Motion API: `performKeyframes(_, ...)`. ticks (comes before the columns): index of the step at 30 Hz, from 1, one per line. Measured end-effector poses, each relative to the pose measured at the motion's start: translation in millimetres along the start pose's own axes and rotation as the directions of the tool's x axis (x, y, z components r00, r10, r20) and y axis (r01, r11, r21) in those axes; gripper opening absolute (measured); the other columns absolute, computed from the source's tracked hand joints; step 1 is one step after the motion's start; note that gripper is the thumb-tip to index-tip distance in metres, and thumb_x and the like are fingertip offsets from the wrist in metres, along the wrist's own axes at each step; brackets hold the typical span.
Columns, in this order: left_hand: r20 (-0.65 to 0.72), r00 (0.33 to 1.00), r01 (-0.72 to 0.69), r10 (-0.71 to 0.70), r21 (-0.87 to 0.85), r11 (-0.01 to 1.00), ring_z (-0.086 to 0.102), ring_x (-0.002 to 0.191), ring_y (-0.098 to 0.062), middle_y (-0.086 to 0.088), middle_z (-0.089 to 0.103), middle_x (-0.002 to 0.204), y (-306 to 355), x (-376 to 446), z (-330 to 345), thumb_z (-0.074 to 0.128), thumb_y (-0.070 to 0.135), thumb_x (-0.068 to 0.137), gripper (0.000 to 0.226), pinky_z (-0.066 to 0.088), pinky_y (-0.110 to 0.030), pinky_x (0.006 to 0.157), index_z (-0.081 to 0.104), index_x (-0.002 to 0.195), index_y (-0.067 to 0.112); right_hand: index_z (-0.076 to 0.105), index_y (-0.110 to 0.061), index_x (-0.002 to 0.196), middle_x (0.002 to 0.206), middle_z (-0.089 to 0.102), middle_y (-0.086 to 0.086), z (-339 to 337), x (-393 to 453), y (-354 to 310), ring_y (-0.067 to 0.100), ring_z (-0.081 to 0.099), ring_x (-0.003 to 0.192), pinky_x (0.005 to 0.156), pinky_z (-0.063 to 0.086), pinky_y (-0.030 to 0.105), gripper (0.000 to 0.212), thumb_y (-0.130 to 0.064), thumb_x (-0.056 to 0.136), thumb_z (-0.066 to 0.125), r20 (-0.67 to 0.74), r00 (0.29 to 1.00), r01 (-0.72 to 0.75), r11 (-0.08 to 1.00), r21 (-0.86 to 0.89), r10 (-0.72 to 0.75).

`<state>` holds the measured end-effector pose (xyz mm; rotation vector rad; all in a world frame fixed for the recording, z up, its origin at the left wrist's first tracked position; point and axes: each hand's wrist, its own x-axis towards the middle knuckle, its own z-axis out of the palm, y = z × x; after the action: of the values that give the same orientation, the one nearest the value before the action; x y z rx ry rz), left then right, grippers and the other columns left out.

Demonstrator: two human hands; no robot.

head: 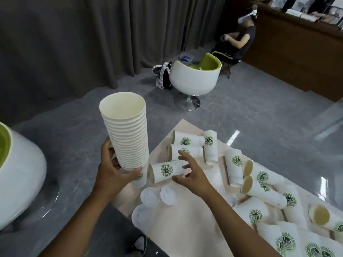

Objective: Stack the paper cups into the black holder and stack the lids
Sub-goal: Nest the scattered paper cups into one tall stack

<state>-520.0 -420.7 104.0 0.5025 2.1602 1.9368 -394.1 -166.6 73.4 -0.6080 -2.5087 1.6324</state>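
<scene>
My left hand (113,173) grips the lower part of a tall stack of nested white paper cups (128,134), held upright above the table's left corner. My right hand (193,172) hovers with fingers spread over a lying cup with a green logo (165,171), just above it and holding nothing. Several more logo cups lie scattered on the table, some at the back (187,140) and many at the right (263,191). Three white lids (150,196) lie near the table's front left edge. No black holder is in view.
The light table (185,229) runs from the centre to the lower right. A white and green tub chair (194,78) stands on the grey floor behind, another (18,173) at the left. A seated person (239,39) is far back by a wooden counter.
</scene>
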Motion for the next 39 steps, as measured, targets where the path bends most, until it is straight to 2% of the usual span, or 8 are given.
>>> performKeyframes(3, 0.012, 1.000, 0.016, -0.016, -0.004, 1.000, 0.060, 0.128, -0.004, 0.032, 0.053, 0.140, -11, 17, -10, 0.097, -0.004, 0.059, 0.124, 0.056, -0.040, 0.102, 0.031, 0.145, 0.055, 0.039, -0.044, 0.149, 0.142, 0.048, -0.022, 16, 27, 9, -0.009, 0.044, 0.117, 0.097, 0.047, 0.028, 0.093, -0.022, 0.075, 0.090, 0.033, 0.999, 0.008, 0.990, -0.140, -0.003)
performKeyframes(7, 0.025, 0.999, 0.038, -0.037, -0.010, 0.999, 0.059, 0.132, -0.012, 0.020, 0.051, 0.148, -21, 32, -21, 0.099, -0.001, 0.058, 0.126, 0.056, -0.047, 0.105, 0.029, 0.147, 0.056, 0.030, -0.055, 0.144, 0.141, 0.048, -0.017, 33, 52, 22, 0.018, 0.037, 0.128, 0.109, 0.034, 0.033, 0.095, -0.023, 0.075, 0.087, 0.129, 0.991, 0.016, 0.956, -0.294, 0.023)
performKeyframes(11, 0.030, 0.999, 0.041, -0.041, 0.012, 0.999, 0.057, 0.134, -0.015, 0.023, 0.048, 0.148, -25, 42, -27, 0.100, 0.004, 0.057, 0.126, 0.055, -0.048, 0.106, 0.029, 0.138, 0.069, 0.030, -0.051, 0.148, 0.142, 0.051, -0.015, 47, 65, 34, 0.024, 0.039, 0.127, 0.108, 0.036, 0.039, 0.096, -0.031, 0.070, 0.082, 0.199, 0.980, 0.068, 0.895, -0.442, 0.024)
performKeyframes(16, 0.043, 0.997, 0.070, -0.071, 0.026, 0.997, 0.055, 0.135, -0.014, 0.030, 0.047, 0.147, -28, 50, -33, 0.098, 0.034, 0.047, 0.119, 0.057, -0.042, 0.104, 0.029, 0.137, 0.070, 0.035, -0.041, 0.152, 0.149, 0.046, -0.015, 60, 71, 48, 0.024, 0.031, 0.133, 0.107, 0.035, 0.046, 0.091, -0.030, 0.074, 0.080, 0.209, 0.976, 0.085, 0.785, -0.614, 0.057)
performKeyframes(22, 0.060, 0.996, 0.069, -0.072, 0.043, 0.997, 0.056, 0.134, -0.011, 0.032, 0.047, 0.145, -35, 56, -34, 0.101, 0.005, 0.057, 0.124, 0.058, -0.038, 0.102, 0.031, 0.135, 0.073, 0.033, -0.042, 0.150, 0.154, 0.039, -0.018, 69, 79, 56, 0.025, 0.031, 0.137, 0.104, 0.032, 0.046, 0.089, -0.033, 0.073, 0.078, 0.213, 0.977, 0.143, 0.651, -0.745, 0.030)
performKeyframes(28, 0.083, 0.995, 0.056, -0.059, 0.034, 0.998, 0.055, 0.134, -0.010, 0.031, 0.048, 0.144, -37, 58, -36, 0.102, 0.010, 0.056, 0.123, 0.058, -0.029, 0.099, 0.031, 0.137, 0.070, 0.044, -0.036, 0.145, 0.146, 0.052, -0.010, 74, 80, 64, 0.031, 0.044, 0.131, 0.098, 0.039, 0.053, 0.092, -0.039, 0.062, 0.086, 0.197, 0.980, 0.172, 0.573, -0.801, -0.019)
performKeyframes(34, 0.094, 0.993, 0.072, -0.072, 0.004, 0.997, 0.055, 0.133, -0.004, 0.036, 0.048, 0.142, -33, 56, -34, 0.097, 0.037, 0.046, 0.118, 0.057, -0.034, 0.101, 0.031, 0.138, 0.070, 0.047, -0.039, 0.140, 0.136, 0.051, -0.017, 66, 66, 57, 0.024, 0.043, 0.126, 0.100, 0.034, 0.049, 0.082, -0.055, 0.063, 0.073, 0.083, 0.995, 0.099, 0.650, -0.754, -0.055)
performKeyframes(39, 0.117, 0.992, 0.037, -0.041, 0.040, 0.999, 0.053, 0.135, -0.008, 0.030, 0.044, 0.148, -33, 52, -27, 0.103, 0.012, 0.055, 0.126, 0.056, -0.041, 0.104, 0.029, 0.138, 0.070, 0.047, -0.043, 0.138, 0.133, 0.050, -0.022, 49, 37, 32, 0.016, 0.044, 0.123, 0.097, 0.038, 0.043, 0.082, -0.058, 0.062, 0.074, -0.083, 0.990, 0.043, 0.802, -0.595, -0.115)
